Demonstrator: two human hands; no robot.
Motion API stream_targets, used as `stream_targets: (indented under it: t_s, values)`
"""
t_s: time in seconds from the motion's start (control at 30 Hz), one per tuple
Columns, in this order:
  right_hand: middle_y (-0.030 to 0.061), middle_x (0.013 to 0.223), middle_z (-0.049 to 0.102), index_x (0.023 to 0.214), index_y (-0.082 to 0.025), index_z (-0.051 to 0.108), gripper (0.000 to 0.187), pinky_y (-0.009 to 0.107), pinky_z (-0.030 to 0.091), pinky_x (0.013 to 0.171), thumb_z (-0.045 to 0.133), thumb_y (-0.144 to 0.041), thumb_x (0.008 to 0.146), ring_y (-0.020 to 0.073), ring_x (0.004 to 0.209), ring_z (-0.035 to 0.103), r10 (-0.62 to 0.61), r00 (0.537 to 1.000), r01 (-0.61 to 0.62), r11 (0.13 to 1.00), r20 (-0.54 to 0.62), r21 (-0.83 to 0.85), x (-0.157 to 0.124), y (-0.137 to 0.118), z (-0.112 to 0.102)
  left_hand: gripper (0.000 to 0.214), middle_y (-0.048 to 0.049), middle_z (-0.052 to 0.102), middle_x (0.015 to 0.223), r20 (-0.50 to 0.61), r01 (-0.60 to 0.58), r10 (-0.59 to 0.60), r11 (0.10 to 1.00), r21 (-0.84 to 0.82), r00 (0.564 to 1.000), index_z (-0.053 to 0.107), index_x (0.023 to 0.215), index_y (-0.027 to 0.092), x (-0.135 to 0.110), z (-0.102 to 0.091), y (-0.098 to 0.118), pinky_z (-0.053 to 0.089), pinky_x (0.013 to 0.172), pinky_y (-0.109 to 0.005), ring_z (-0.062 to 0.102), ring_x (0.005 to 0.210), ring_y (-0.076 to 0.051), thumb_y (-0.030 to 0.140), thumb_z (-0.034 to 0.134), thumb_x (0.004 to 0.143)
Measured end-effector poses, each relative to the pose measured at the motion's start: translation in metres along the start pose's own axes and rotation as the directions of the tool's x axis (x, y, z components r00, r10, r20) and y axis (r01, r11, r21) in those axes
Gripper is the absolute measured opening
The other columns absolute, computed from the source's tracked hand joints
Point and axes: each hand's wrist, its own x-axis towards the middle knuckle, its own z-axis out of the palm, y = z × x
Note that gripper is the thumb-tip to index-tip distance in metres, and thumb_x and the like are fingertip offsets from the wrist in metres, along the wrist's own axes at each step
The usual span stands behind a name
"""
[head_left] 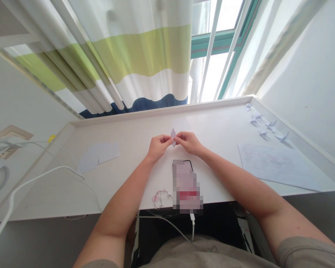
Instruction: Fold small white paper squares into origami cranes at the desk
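A small folded piece of white paper (173, 133), pointed at its top, is held upright over the middle of the desk. My left hand (159, 146) pinches it from the left between thumb and fingers. From the other side my right hand (189, 142) grips it the same way, so both sets of fingertips meet at the paper. Its lower part is partly covered by my thumbs. Just nearer to me lies a phone (185, 186), its screen blurred out, with a beaded strap (159, 197) beside it.
Several folded paper cranes (264, 134) stand at the far right, behind a written sheet (279, 165). White paper pieces (97, 156) lie at the left near a white cable (44, 178). A raised rim (162, 111) borders the white desk, with curtains (139, 56) behind.
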Motion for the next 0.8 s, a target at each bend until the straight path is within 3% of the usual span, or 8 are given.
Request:
stream_targets:
  t_s: [0.2, 0.33, 0.47, 0.57, 0.67, 0.8]
  values:
    - [0.0053, 0.077, 0.076, 0.079, -0.019, 0.071, 0.039, 0.037, 0.062, 0.078, 0.078, -0.057, 0.084, 0.0190, 0.075, 0.072, 0.016, 0.999, -0.016, 1.000, -0.030, -0.021, 0.000, 0.000, 0.001, 0.038, -0.0036, 0.076, 0.081, -0.015, -0.031, 0.032, 0.999, 0.022, 0.999, 0.073, 0.083, 0.017, 0.003, -0.001, -0.003, 0.055, 0.075, -0.031, 0.069, 0.075, -0.016, 0.045, 0.094, 0.067]
    - [0.0053, 0.079, 0.078, 0.081, -0.020, 0.071, 0.039, 0.038, 0.063, 0.080, 0.078, -0.059, 0.085, 0.0192, 0.077, 0.073, 0.003, 0.999, -0.002, 0.999, -0.038, 0.040, -0.001, 0.002, 0.004, 0.028, -0.0031, 0.074, 0.083, -0.118, -0.146, 0.178, 0.961, 0.236, 0.977, 0.070, 0.079, 0.019, 0.002, 0.000, -0.004, 0.054, 0.073, -0.030, 0.068, 0.075, -0.016, 0.040, 0.088, 0.075]
    - [0.0065, 0.085, 0.079, 0.088, -0.020, 0.077, 0.036, 0.040, 0.062, 0.084, 0.076, -0.056, 0.088, 0.0209, 0.080, 0.075, -0.009, 0.998, 0.010, 1.000, -0.063, 0.028, 0.000, 0.005, 0.005, 0.015, -0.0068, 0.079, 0.093, -0.073, -0.233, 0.274, 0.908, 0.348, 0.959, 0.078, 0.088, 0.020, -0.001, 0.003, -0.001, 0.056, 0.080, -0.033, 0.072, 0.089, -0.020, 0.035, 0.076, 0.088]
    - [0.0069, 0.093, 0.079, 0.095, -0.022, 0.081, 0.029, 0.040, 0.061, 0.085, 0.073, -0.050, 0.091, 0.0214, 0.085, 0.074, -0.064, 0.994, 0.058, 0.996, -0.084, -0.074, 0.000, 0.005, 0.002, 0.020, -0.0087, 0.081, 0.100, -0.040, -0.220, 0.244, 0.925, 0.310, 0.969, 0.081, 0.096, 0.019, -0.001, 0.003, -0.001, 0.057, 0.083, -0.035, 0.073, 0.090, -0.021, 0.036, 0.078, 0.086]
    - [0.0065, 0.099, 0.077, 0.102, -0.025, 0.083, 0.023, 0.038, 0.061, 0.083, 0.070, -0.042, 0.094, 0.0211, 0.091, 0.072, -0.137, 0.989, 0.125, 0.974, -0.049, -0.187, 0.000, 0.004, 0.000, 0.026, -0.0096, 0.081, 0.096, -0.087, -0.136, 0.156, 0.970, 0.203, 0.984, 0.080, 0.094, 0.017, 0.002, 0.000, -0.005, 0.058, 0.082, -0.036, 0.074, 0.086, -0.021, 0.039, 0.083, 0.081]
    - [0.0066, 0.101, 0.074, 0.108, -0.027, 0.083, 0.025, 0.037, 0.061, 0.081, 0.066, -0.040, 0.096, 0.0204, 0.092, 0.071, -0.175, 0.984, 0.171, 0.963, 0.000, -0.209, -0.003, 0.002, 0.001, 0.035, -0.0081, 0.079, 0.093, -0.095, -0.098, 0.101, 0.995, 0.031, 0.990, 0.078, 0.097, 0.016, 0.007, -0.003, -0.011, 0.058, 0.082, -0.035, 0.073, 0.085, -0.020, 0.039, 0.089, 0.074]
